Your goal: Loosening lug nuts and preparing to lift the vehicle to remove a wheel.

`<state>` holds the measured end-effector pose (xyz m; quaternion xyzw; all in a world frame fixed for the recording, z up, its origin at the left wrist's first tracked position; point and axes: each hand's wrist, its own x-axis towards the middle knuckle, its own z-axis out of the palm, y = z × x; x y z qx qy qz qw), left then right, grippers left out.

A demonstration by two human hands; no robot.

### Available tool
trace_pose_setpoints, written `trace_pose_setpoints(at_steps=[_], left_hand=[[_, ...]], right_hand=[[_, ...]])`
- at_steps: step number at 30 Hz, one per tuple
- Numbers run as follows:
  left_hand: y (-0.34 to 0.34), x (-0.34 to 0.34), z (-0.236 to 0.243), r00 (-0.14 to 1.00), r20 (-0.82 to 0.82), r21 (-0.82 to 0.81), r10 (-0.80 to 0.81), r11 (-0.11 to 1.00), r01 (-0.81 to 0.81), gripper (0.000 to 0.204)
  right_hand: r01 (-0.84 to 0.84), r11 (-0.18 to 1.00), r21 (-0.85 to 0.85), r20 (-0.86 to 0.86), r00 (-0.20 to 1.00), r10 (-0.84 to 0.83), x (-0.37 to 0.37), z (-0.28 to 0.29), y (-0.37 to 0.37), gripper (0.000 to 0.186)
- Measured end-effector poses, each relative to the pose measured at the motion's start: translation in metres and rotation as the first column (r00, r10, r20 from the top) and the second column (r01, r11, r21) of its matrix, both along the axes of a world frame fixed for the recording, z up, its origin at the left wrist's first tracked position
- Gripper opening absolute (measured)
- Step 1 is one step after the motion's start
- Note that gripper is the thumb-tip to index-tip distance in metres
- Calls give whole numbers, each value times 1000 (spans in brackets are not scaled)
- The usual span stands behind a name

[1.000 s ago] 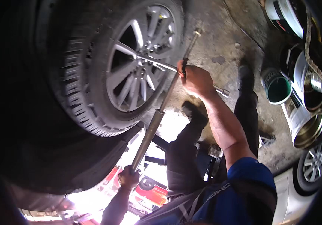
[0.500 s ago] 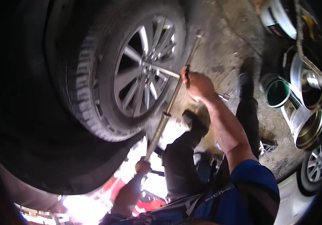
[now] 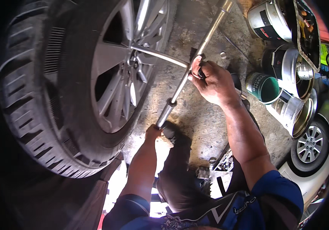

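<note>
A cross-shaped metal lug wrench [image 3: 206, 38] has one arm reaching to the hub of an alloy car wheel [image 3: 99, 57], which has a black tyre. My right hand [image 3: 214, 80] grips the wrench at its crossing, near the wheel's right side. A metal pipe [image 3: 166, 113] is sleeved over the wrench's lower arm. My left hand [image 3: 153, 132] is wrapped round the lower end of this pipe. My legs and shoes, in dark colours, are on the concrete floor beneath my arms.
At the right are white buckets [image 3: 268, 23], a green bucket [image 3: 254, 84], metal cans [image 3: 298, 115] and a black tray [image 3: 308, 38]. A pale car [image 3: 292, 186] with a wheel stands at the lower right. Small metal tools [image 3: 222, 163] lie on the floor [image 3: 206, 130].
The wheel now looms larger in view. My left hand and the pipe's end appear higher and farther right. The wrench's upper end has shifted up and right. Both hands keep their hold.
</note>
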<state>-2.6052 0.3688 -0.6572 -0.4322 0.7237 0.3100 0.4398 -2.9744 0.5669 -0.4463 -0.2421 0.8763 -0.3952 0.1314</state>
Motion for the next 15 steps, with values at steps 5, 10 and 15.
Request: trace_pose_setpoints(at_steps=[5,10,15], left_hand=[[14,28,35,990,104,38,-92,995,89,42],[17,52,203,968,110,21,-225,974,224,47],[4,-3,363,943,225,115,-246,967,225,48]], right_hand=[[71,997,-21,162,984,-66,-4,-3,15,15],[-7,982,190,404,912,-72,-21,-5,29,24],[-57,975,215,702,703,-114,-50,-25,24,38]])
